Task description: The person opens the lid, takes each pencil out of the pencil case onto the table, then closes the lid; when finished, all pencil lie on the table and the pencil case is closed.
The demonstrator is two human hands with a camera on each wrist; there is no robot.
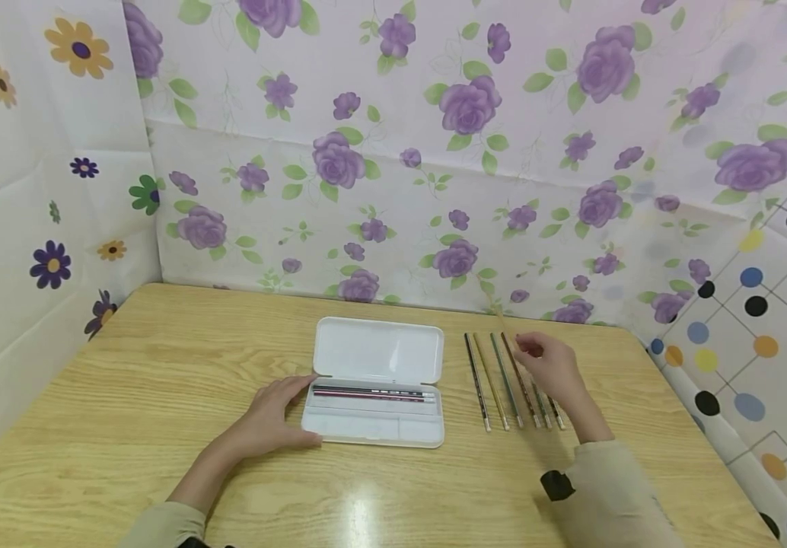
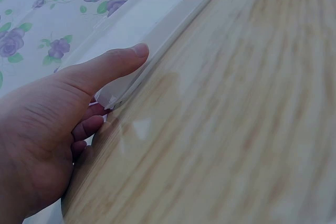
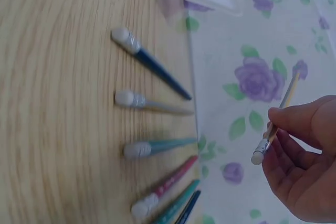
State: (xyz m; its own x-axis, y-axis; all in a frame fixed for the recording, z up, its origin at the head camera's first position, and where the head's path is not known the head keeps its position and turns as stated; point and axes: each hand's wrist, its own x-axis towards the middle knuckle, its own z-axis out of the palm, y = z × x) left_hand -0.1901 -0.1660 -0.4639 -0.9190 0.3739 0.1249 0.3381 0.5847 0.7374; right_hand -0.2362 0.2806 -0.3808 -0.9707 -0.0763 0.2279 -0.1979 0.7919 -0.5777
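A white pencil case (image 1: 366, 428) lies on the table with its hinged lid (image 1: 378, 350) flipped back. Dark and red pencils (image 1: 373, 393) lie lengthwise in its rear compartment. My left hand (image 1: 266, 422) grips the case's left end, thumb (image 2: 123, 61) at the front edge and other fingers by the corner. Raised above the table, a yellowish pencil (image 3: 287, 95) with a white eraser is pinched between the thumb and fingers of my right hand (image 3: 310, 158). Below that hand, several pencils (image 1: 477, 380) in blue, yellow, green and red lie side by side, erasers toward me.
The wood-grain table (image 1: 160, 380) extends on both sides of the case. A cloth with purple flowers (image 1: 339, 160) hangs along its back edge. Patterned cloths also hang at the left (image 1: 51, 266) and right (image 1: 763, 365).
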